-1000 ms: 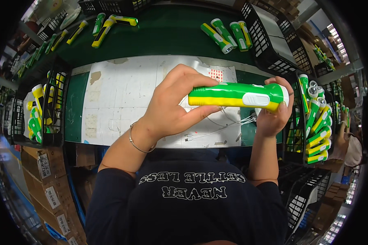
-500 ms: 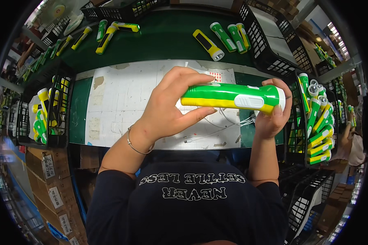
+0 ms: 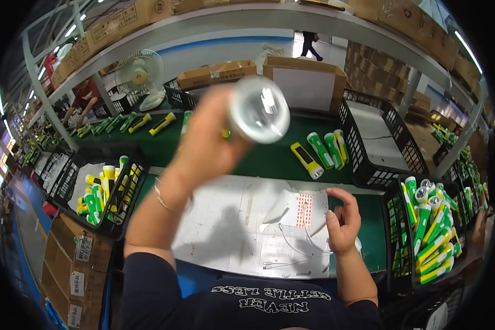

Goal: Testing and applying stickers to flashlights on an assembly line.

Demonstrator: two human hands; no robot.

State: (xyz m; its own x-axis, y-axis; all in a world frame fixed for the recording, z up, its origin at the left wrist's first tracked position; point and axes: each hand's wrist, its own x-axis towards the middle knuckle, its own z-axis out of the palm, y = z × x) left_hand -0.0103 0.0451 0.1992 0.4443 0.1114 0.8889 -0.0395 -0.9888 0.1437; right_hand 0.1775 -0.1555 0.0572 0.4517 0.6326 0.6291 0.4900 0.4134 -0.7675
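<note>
Gripping a flashlight with a round clear lens and silvery reflector head [image 3: 258, 109], the left hand [image 3: 206, 140] is lifted high above the desk [image 3: 220, 231], fingers wrapped around the body so the lens faces the camera — the body itself is hidden behind the hand and blurred. The right hand [image 3: 342, 220] sits low over the white paper-covered desk, fingers loosely curled and holding nothing, just beside a small white sheet with a red dotted patch [image 3: 300, 210] and thin white wires [image 3: 297, 242] trailing across the surface. To the right, a black plastic crate [image 3: 397, 242] is packed with green and yellow flashlights [image 3: 432, 231] standing on end. To the left, another black crate [image 3: 131, 181] holds more of them — and beyond the desk, on the dark green belt [image 3: 269, 157], three green and yellow flashlights [image 3: 322, 151] lie side by side.
</note>
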